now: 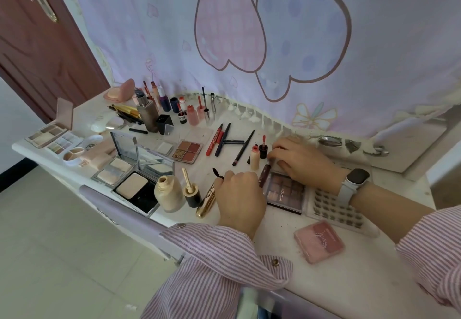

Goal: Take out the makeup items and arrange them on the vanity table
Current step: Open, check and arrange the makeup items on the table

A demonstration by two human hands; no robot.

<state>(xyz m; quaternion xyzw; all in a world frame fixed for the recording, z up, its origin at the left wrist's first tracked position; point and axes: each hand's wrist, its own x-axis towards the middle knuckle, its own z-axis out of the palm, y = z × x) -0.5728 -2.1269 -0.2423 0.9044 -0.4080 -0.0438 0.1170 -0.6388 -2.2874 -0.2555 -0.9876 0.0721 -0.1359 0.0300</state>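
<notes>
Striped sleeves (219,256) frame the near edge of the worktop (336,281), where a pink compact (319,241) lies flat beside a lash tray (336,211). Left hand (239,194) is curled around a mascara wand (217,173), its gold tube (205,202) lying just beside the hand. Right hand (301,160) rests with bent fingers at the far edge of the eyeshadow palette (284,191); whether it pinches anything cannot be determined. Makeup items are already spread across the worktop: pencils (225,139), an open powder compact (132,184), a foundation bottle (168,191) standing uncapped. Judged handling: the wand is light and stiff, best held at the cap end to keep the brush clear; the bottle is likely glass, heavy and smooth, so grasp its body; palettes are rigid but brittle, so lift them by their side edges.
</notes>
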